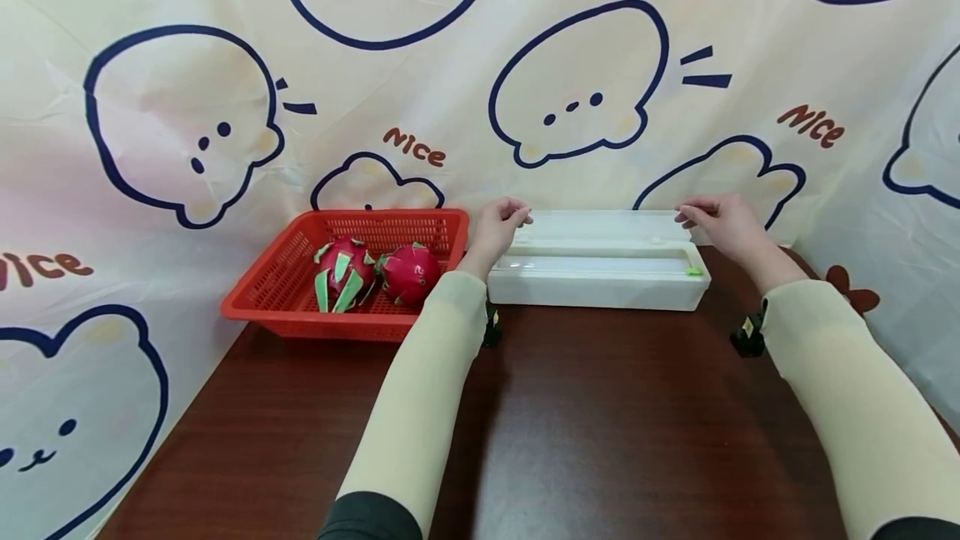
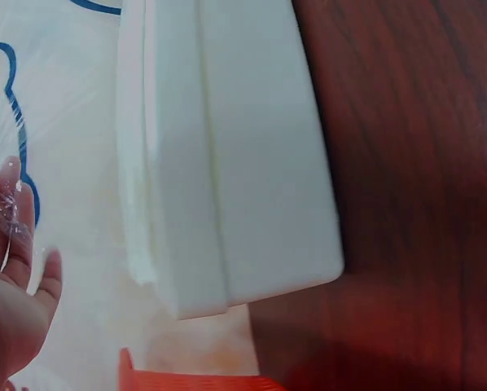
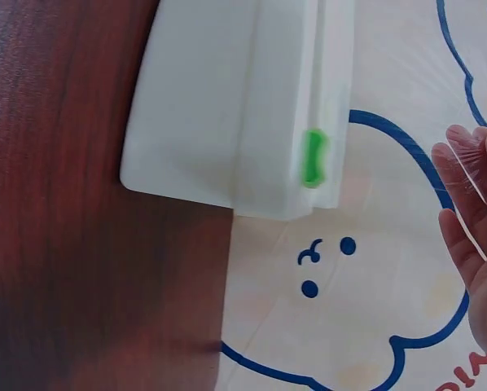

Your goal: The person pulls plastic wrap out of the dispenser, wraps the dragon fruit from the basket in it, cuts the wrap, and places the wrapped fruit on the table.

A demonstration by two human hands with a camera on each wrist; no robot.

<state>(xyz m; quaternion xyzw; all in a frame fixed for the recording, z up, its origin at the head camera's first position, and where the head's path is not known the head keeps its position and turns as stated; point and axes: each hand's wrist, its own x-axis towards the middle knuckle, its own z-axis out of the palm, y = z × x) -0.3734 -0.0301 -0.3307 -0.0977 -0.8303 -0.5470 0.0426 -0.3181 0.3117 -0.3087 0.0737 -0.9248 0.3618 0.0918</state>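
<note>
Behind and above a white cling film dispenser (image 1: 592,288), both hands are raised at its two ends, its lid (image 1: 607,226) standing up at the back. My left hand (image 1: 495,232) pinches one corner of clear cling film (image 2: 12,210), which clings wrinkled over the fingers in the left wrist view. At the right end, my right hand (image 1: 723,227) pinches the film's other corner; fine stretch lines fan out from those fingertips (image 3: 463,140). The film itself is nearly invisible between the hands. A green slider (image 3: 314,158) sits at the dispenser's right end.
Left of the dispenser, a red plastic basket (image 1: 330,327) holds two dragon fruits, one leafy (image 1: 352,269) and one rounder (image 1: 409,275). A dark brown wooden table (image 1: 615,423) lies beneath. Cartoon-printed cloth (image 1: 420,98) hangs close behind and at the sides.
</note>
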